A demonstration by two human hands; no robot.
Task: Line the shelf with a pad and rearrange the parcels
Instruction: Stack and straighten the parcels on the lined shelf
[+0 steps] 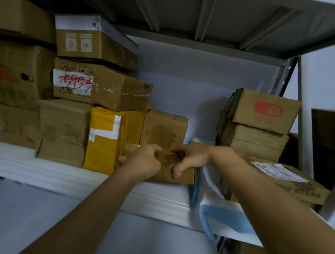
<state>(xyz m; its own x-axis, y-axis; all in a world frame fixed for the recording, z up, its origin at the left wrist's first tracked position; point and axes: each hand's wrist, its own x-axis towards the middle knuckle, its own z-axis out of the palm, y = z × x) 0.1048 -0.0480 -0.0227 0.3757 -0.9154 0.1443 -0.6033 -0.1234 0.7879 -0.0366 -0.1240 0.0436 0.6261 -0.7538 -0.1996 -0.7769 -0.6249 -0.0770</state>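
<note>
The grey metal shelf (157, 209) carries a white foam pad (40, 169) from 9 o'clock to its centre. The small flat brown cardboard parcel (181, 176) sits at the pad's front centre, just beside a yellow-taped parcel (102, 140) at its 9 o'clock. The left hand (142, 160) curls over its top left corner and the right hand (192, 158) grips its top, thumb down the front, so I would lift rather than drag it, sparing the foam and clearing the blue-and-white sheet (216, 215) hanging at 4 o'clock.
</note>
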